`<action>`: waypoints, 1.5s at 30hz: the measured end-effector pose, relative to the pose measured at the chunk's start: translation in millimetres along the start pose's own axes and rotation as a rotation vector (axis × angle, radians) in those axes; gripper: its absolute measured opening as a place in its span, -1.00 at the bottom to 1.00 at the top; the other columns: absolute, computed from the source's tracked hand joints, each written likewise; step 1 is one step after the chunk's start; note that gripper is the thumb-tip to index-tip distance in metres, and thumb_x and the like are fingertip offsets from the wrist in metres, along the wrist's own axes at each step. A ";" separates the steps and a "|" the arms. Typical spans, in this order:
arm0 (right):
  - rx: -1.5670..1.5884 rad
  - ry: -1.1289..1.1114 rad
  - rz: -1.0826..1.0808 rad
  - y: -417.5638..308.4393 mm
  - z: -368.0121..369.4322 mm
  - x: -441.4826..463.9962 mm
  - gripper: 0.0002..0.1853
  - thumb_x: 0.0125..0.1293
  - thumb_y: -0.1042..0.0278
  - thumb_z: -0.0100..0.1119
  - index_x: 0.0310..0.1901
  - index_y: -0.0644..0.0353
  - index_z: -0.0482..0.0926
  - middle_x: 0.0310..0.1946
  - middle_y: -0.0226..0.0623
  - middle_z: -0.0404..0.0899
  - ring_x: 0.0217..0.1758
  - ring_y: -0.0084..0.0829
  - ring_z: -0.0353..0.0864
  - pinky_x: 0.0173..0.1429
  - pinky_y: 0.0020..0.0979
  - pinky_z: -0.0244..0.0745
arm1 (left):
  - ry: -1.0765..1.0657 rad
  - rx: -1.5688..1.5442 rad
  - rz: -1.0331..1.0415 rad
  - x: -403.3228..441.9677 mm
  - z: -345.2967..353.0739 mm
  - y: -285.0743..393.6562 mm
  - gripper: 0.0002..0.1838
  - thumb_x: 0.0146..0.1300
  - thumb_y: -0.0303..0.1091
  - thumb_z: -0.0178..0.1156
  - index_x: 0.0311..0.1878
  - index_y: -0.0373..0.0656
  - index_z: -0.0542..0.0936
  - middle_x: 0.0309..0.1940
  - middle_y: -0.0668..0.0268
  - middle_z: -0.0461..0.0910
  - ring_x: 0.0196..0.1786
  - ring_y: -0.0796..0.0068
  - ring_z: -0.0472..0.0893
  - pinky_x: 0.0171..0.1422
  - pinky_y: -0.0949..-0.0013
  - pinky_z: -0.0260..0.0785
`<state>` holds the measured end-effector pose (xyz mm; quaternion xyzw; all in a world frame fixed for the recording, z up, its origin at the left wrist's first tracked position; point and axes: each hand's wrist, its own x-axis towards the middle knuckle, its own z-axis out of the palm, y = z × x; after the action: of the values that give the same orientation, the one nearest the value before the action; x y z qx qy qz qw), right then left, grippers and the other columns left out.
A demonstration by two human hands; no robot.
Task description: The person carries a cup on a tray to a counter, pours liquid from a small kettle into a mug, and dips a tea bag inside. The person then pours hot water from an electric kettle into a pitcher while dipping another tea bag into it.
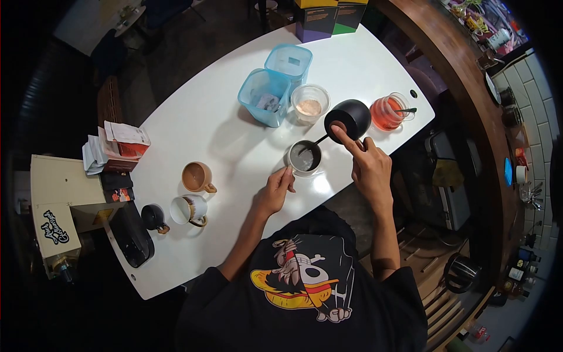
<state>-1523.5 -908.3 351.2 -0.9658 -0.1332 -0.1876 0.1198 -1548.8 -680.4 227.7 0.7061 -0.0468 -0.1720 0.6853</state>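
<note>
My right hand is closed round the handle of a black gooseneck kettle, with the index finger stretched onto its lid. The kettle is tilted, and its thin spout points into a mug with a dark grey inside. Some liquid shows in that mug. My left hand pinches the mug's near-left side, where the handle is mostly hidden by the fingers. Just behind the mug stands a clear tub holding a pale beige powder. To the kettle's right is a glass jug of red liquid with a spoon in it.
Two blue translucent containers stand behind. A brown mug, a white mug and a small black cup are at the left, near a card box. Dark boxes sit at the far edge.
</note>
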 end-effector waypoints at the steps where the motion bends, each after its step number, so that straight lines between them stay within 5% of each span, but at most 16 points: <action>1: -0.002 0.002 0.001 1.4 -1.5 -0.4 -0.13 -0.02 0.69 0.12 0.28 -0.55 0.36 -0.54 -0.27 0.42 -0.60 -0.33 0.47 -0.49 -0.33 0.41 | 0.001 0.000 -0.002 0.2 -0.1 -0.3 -0.54 0.52 -0.10 -0.24 -0.40 -0.27 0.35 -0.55 0.36 0.35 -0.44 0.57 0.41 -0.22 0.43 0.39; 34: 0.023 -0.029 -0.088 -6.5 7.1 -3.8 -0.20 0.04 0.63 0.11 0.25 -0.56 0.39 -0.53 -0.34 0.39 -0.64 -0.45 0.40 -0.52 -0.41 0.38 | 0.046 -0.094 -0.039 -2.0 1.9 4.7 -0.59 0.51 -0.13 -0.18 -0.26 -0.31 0.43 -0.43 0.33 0.41 -0.37 0.60 0.43 -0.07 0.41 0.48; 45: -0.053 -0.014 -0.077 3.9 -2.6 -3.6 -0.19 0.01 0.64 0.10 0.24 -0.58 0.41 -0.52 -0.34 0.39 -0.61 -0.46 0.41 -0.52 -0.42 0.38 | 0.038 -0.101 -0.024 0.2 1.1 1.3 -0.57 0.50 -0.11 -0.15 -0.36 -0.29 0.43 -0.51 0.35 0.38 -0.38 0.59 0.44 -0.03 0.39 0.48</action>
<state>-1526.5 -913.5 351.4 -0.9640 -0.1663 -0.1888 0.0861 -1548.7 -681.5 228.9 0.6743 -0.0166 -0.1691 0.7186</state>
